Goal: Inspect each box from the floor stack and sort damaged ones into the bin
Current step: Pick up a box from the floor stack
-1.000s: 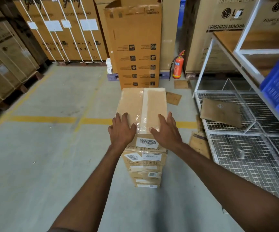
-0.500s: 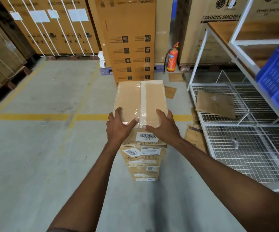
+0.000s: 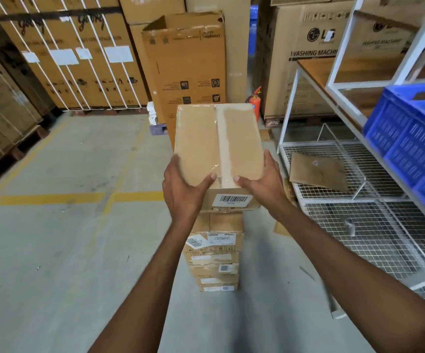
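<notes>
Both hands grip the near end of one cardboard box (image 3: 219,146): left hand (image 3: 180,189) wraps the near-left corner w/ thumb on top, right hand (image 3: 262,186) wraps the near-right corner, thumb also on top, thumbs nearly meeting at the clear tape strip running down the box's middle. Box is level-ish, far end pointing away from the hands. Barcode label (image 3: 233,200) sits on the near side face, between & just below the hands. Top looks wrapped in shiny film; can't tell any damage from here.

Right below the hands: floor stack (image 3: 212,261) of smaller labelled boxes, approx in line under the held box, which looks clear of the stack's top box.

To the right of the right hand: white wire rack (image 3: 374,225) w/ a flat cardboard piece (image 3: 318,170) lying on its mesh; above that, further right, blue crate (image 3: 410,138) on a wooden shelf.

Beyond the hands: tall open-top carton (image 3: 188,72), red fire extinguisher (image 3: 254,101) just right of it, washing machine carton (image 3: 308,59) behind. Left of the left hand: bare concrete floor (image 3: 53,225) w/ yellow line (image 3: 53,198), strapped big cartons (image 3: 73,52) at the far left
</notes>
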A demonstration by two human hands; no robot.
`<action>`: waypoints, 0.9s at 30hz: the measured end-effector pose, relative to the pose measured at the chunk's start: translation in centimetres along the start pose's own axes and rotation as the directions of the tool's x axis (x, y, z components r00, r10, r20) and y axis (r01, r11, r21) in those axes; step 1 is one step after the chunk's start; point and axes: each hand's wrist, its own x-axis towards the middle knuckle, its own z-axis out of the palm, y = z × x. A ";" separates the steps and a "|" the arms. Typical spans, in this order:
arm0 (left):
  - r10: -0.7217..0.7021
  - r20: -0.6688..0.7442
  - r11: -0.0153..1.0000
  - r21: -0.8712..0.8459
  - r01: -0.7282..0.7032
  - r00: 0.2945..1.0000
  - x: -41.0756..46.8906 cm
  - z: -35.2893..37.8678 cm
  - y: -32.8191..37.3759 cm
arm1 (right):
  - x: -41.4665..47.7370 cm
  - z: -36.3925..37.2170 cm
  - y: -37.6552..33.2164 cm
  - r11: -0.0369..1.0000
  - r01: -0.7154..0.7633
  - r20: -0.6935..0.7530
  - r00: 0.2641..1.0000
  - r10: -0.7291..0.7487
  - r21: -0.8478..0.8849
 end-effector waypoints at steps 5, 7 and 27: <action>-0.200 0.011 0.919 -0.345 0.192 0.980 -0.9 -1.1 3.8 | -1.2 -5.0 -2.2 0.981 -0.021 -0.006 1.000 0.022 0.192; -0.225 0.051 0.869 -0.441 0.224 0.973 -2.2 -0.8 5.1 | -2.1 -7.2 -2.9 0.970 -0.002 -0.033 0.999 0.010 0.242; 0.114 -0.054 0.913 -0.389 -0.126 0.992 -25.8 0.3 22.7 | -15.1 -32.7 -2.2 0.908 0.390 0.108 0.907 -0.407 0.153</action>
